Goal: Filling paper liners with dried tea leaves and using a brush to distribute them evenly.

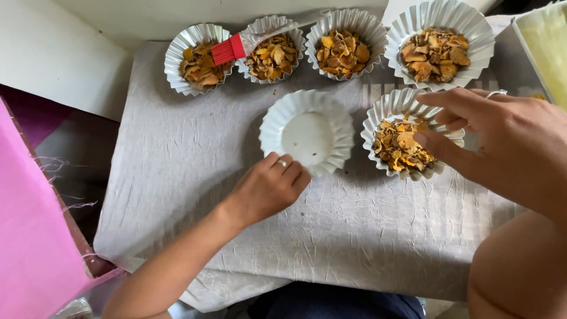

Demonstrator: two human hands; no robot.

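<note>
Red-bristled pastry brush [233, 47] lies across two of four filled fluted cups w/ orange-brown chips [434, 53] at grey cloth's [177, 177] far edge; pink fabric [32, 236] left of cloth.

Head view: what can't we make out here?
- Right hand: the fingertips sit over the filled cup; contact with the flakes cannot be told, and the hand hides the cup's right rim.
- Left hand: the fingers curl under at the empty cup; the grip on its rim is hidden.
- Brush: its handle is pale against the cups, so its end is unclear.
- Yellow tray: cut off by the right edge.
- Pink box: cut off by the left edge.
</note>
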